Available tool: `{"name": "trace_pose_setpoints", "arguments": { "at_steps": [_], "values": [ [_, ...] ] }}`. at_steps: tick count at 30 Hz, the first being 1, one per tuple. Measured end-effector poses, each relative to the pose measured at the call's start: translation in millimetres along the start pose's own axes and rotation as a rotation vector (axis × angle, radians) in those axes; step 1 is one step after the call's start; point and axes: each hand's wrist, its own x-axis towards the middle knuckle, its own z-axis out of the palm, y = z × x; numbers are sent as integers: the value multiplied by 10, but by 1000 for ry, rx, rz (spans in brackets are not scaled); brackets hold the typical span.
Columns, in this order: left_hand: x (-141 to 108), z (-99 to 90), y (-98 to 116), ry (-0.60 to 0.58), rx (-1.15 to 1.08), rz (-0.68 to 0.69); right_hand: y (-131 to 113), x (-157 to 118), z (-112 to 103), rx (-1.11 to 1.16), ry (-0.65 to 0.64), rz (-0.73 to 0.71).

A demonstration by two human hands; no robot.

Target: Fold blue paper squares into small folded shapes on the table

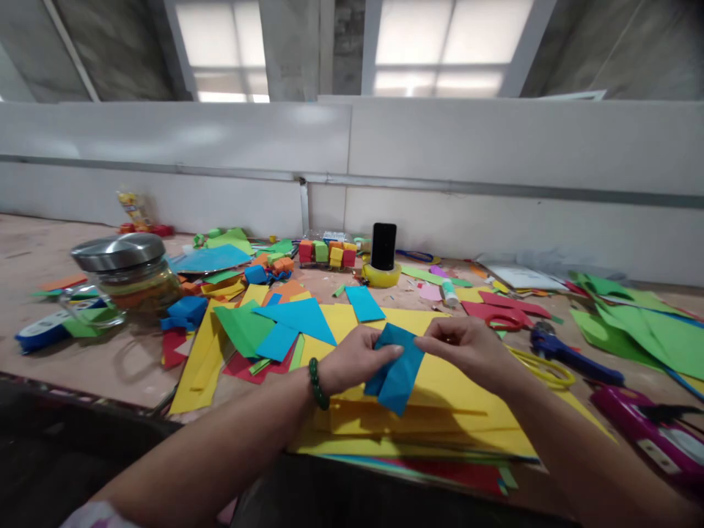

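A folded piece of blue paper (397, 378) is held up between my two hands, above a stack of yellow paper sheets (451, 411). My left hand (360, 359) grips its left side, with the thumb lying across the front. At the paper's upper right corner, my right hand (462, 345) pinches the edge between thumb and fingertips. A flat blue paper strip (364, 303) lies on the yellow sheets just beyond the hands. Left of my hands are loose blue (300, 319) and green paper pieces (242, 330). Yellow-handled scissors (544, 368) rest near my right wrist.
A lidded glass jar (137, 275) stands at left beside a blue stapler-like tool (52, 326). Small paper cubes (327, 253) and a phone (383, 247) on a yellow tape roll (381, 275) stand behind. At right lie red-handled scissors (504, 322), a dark blue tool (577, 356) and a magenta device (649, 429).
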Motion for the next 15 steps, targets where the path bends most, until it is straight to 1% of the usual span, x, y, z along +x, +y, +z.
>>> {"name": "trace_pose_setpoints", "arguments": {
  "at_steps": [1, 2, 5, 6, 8, 9, 10, 11, 12, 13, 15],
  "values": [
    [55, -64, -11, -13, 1, -43, 43, 30, 7, -15, -18, 31],
    [110, -131, -21, -1, 60, -52, 88, 56, 28, -25, -29, 68],
    [221, -296, -28, 82, 476, -127, 227, 92, 148, -98, -22, 186],
    [226, -318, -20, 123, 640, -88, 273, 89, 196, -144, -7, 212],
    [181, -291, 6, 217, 1004, 157, 358, 69, 279, -229, 12, 230],
    [137, -244, 19, 184, 1147, 285, 394, 57, 310, -263, 14, 225],
    [85, -181, 26, 89, 1249, 393, 423, 45, 333, -290, 9, 220],
    [32, -109, 25, -53, 1316, 468, 445, 36, 347, -313, 0, 217],
    [-18, -37, 15, -152, 1361, 501, 458, 29, 354, -340, -5, 217],
    [-60, 27, -6, -205, 1381, 498, 464, 26, 355, -362, -7, 219],
    [-113, 115, -65, -238, 1380, 459, 455, 22, 346, -404, -12, 233]
  ]
}}
